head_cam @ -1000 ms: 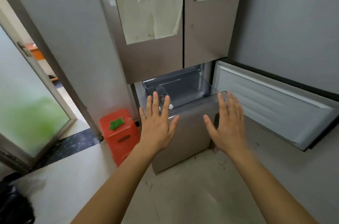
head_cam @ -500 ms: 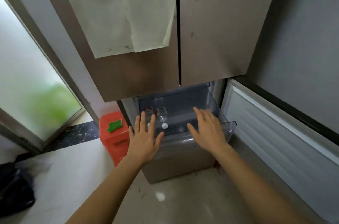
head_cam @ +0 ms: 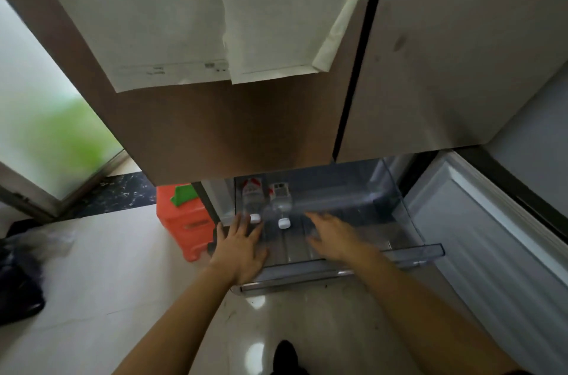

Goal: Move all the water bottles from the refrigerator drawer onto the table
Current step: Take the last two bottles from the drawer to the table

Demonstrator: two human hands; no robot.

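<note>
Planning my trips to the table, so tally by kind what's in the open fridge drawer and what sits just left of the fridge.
Bottles: 2, lying in the drawer
Orange stool: 1
Green item on the stool: 1
Total: 4

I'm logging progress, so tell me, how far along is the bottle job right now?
Done: the drawer stands open. In hand: the left hand and right hand reach into it with straight fingers, gripping nothing; the left hand is near the cap of the left bottle. Left: that one and the right bottle lie in the drawer, so both remain to be moved; no table is in view.
</note>
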